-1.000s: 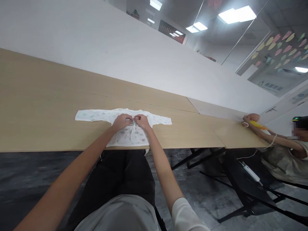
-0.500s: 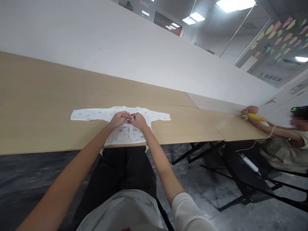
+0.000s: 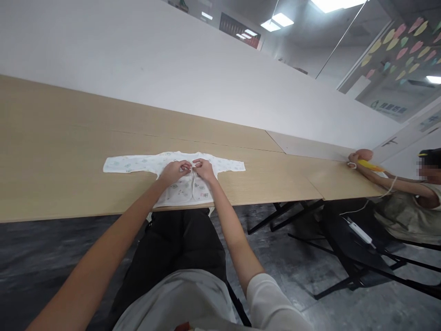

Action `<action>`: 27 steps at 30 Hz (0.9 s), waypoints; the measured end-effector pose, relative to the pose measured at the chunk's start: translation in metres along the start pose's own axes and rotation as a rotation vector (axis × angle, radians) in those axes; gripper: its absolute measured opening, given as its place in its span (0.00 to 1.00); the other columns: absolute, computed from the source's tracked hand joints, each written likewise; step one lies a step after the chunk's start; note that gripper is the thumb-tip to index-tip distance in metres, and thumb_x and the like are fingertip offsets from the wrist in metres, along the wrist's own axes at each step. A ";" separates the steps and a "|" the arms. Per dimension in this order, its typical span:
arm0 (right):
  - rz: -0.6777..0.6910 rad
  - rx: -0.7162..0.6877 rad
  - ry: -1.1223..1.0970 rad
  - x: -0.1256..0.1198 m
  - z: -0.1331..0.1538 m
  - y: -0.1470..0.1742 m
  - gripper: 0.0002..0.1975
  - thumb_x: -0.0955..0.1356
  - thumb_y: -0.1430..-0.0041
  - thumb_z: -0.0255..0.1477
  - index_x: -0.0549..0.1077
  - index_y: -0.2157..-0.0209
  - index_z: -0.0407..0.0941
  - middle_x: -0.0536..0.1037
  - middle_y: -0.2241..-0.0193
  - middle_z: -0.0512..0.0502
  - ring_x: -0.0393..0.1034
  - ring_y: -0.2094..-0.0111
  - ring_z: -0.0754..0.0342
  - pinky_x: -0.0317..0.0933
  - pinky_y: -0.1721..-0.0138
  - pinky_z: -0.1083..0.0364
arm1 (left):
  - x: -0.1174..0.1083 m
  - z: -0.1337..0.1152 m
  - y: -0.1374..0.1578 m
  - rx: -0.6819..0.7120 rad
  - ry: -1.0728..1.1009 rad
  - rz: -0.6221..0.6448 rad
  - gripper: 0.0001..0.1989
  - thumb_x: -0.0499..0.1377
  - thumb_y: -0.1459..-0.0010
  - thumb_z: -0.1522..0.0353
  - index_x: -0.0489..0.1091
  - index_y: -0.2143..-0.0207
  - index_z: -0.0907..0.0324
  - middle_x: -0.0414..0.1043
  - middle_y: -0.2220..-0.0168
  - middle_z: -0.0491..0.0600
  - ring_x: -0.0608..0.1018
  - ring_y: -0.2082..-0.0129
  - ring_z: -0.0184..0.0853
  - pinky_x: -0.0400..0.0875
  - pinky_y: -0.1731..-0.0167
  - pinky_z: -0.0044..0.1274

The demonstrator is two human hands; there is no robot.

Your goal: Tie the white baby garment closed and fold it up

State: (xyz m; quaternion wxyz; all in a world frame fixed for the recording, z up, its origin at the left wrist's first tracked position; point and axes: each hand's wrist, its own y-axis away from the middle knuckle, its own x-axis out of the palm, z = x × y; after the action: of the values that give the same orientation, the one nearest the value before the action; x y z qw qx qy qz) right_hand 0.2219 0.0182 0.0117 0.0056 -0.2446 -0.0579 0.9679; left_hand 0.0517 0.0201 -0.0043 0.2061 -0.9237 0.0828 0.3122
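A small white baby shirt [image 3: 182, 191] with a light print lies face up on the wooden table, its sleeves stretched out to both sides. Along its front runs an overlapping edge, down to the hem near the table's front. My left hand [image 3: 175, 172] rests on the chest of the shirt, fingers bent and pinched at the front edge. Just to its right, my right hand [image 3: 204, 169] also pinches cloth at that edge. The fingertips of both hands nearly meet; any fastener between them is too small to make out.
The long table [image 3: 69, 138] runs along a white wall [image 3: 138, 69]. At the far right another person [image 3: 409, 193] holds a doll [image 3: 364, 155] with something yellow. A black folding chair [image 3: 351, 243] with a white device [image 3: 360, 232] stands to the right.
My hands have shifted slightly to the right and parted a little at the fingertips. The shirt's front edge lies straighter between them. The camera view has moved slightly.
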 end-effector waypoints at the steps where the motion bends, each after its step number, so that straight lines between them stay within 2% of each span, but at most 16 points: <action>1: 0.000 -0.008 0.000 0.000 0.000 0.000 0.14 0.70 0.53 0.18 0.78 0.63 0.45 0.75 0.76 0.56 0.72 0.72 0.56 0.69 0.62 0.56 | 0.000 0.001 0.000 -0.007 0.023 0.000 0.14 0.63 0.51 0.58 0.76 0.63 0.54 0.81 0.63 0.49 0.81 0.63 0.40 0.73 0.54 0.30; 6: 0.048 -0.042 -0.015 -0.002 0.003 0.005 0.12 0.68 0.51 0.18 0.78 0.65 0.44 0.76 0.78 0.55 0.72 0.73 0.57 0.69 0.62 0.57 | 0.001 0.006 0.000 -0.036 0.114 -0.030 0.19 0.62 0.51 0.57 0.75 0.58 0.55 0.81 0.66 0.50 0.81 0.63 0.40 0.74 0.57 0.29; 12: 0.066 -0.049 -0.026 -0.003 0.004 0.007 0.13 0.66 0.50 0.19 0.78 0.64 0.43 0.73 0.82 0.57 0.70 0.77 0.59 0.69 0.66 0.59 | -0.001 0.004 0.000 -0.067 0.145 -0.061 0.21 0.63 0.52 0.56 0.75 0.58 0.57 0.81 0.66 0.50 0.80 0.66 0.38 0.74 0.60 0.28; 17: 0.094 0.069 -0.273 0.001 0.002 0.003 0.10 0.68 0.48 0.21 0.76 0.63 0.43 0.75 0.80 0.55 0.72 0.78 0.59 0.71 0.70 0.59 | -0.002 0.000 0.002 -0.173 0.284 -0.086 0.25 0.66 0.57 0.55 0.74 0.57 0.58 0.81 0.65 0.51 0.82 0.63 0.41 0.76 0.61 0.28; 19: 0.115 0.077 -0.339 0.003 0.000 0.001 0.10 0.68 0.48 0.20 0.75 0.63 0.43 0.76 0.79 0.54 0.73 0.78 0.60 0.72 0.70 0.59 | -0.001 0.000 0.002 -0.200 0.326 -0.099 0.26 0.67 0.58 0.56 0.74 0.57 0.58 0.81 0.66 0.51 0.82 0.62 0.42 0.77 0.61 0.30; 22: 0.140 0.007 -0.314 0.005 -0.005 -0.001 0.11 0.68 0.50 0.18 0.75 0.63 0.43 0.76 0.77 0.55 0.72 0.77 0.61 0.72 0.69 0.59 | 0.000 0.003 0.001 -0.193 0.355 -0.106 0.28 0.67 0.59 0.57 0.75 0.55 0.59 0.81 0.66 0.52 0.83 0.63 0.44 0.77 0.58 0.33; 27: 0.095 -0.134 -0.103 0.007 -0.008 -0.002 0.13 0.70 0.54 0.17 0.75 0.64 0.44 0.75 0.77 0.57 0.72 0.74 0.60 0.69 0.65 0.60 | 0.001 0.010 -0.001 -0.157 0.348 -0.098 0.31 0.68 0.61 0.56 0.76 0.53 0.60 0.81 0.66 0.55 0.83 0.61 0.46 0.76 0.54 0.37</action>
State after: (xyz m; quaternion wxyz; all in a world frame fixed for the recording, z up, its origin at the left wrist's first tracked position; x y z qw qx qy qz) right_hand 0.2197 0.0214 0.0015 -0.0597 -0.1969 -0.1109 0.9723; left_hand 0.0474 0.0249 -0.0115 0.1310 -0.9799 0.0475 0.1428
